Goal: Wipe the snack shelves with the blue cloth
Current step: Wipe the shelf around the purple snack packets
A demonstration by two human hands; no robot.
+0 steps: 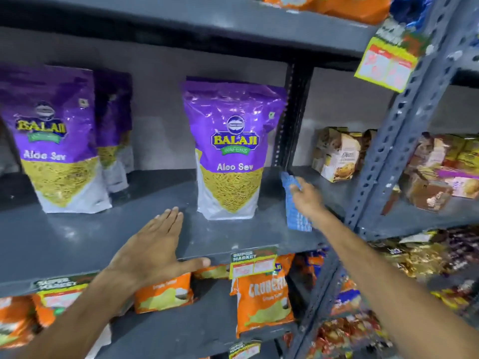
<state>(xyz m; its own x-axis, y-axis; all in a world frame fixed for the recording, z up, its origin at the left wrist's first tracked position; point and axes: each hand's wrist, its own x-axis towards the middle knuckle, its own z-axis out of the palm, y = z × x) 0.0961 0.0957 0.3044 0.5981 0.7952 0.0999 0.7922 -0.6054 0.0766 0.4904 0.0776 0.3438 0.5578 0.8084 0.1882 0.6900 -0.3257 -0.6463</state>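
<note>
A grey metal shelf [77,237] runs across the middle of the view. My right hand [307,196] presses the blue cloth [295,203] flat on the shelf at its right end, beside the dark upright post. My left hand [153,247] hovers over the shelf's front edge with fingers spread and nothing in it. A purple Aloo Sev bag [230,151] stands upright between my two hands. Another purple Aloo Sev bag [57,141] stands at the left, with more purple bags behind it.
Orange chip packets [261,296] fill the shelf below. Biscuit boxes [337,154] sit on the neighbouring shelf to the right, behind a slotted grey upright [394,141]. Price tags [252,261] hang on the shelf edges. More packets lie on the top shelf.
</note>
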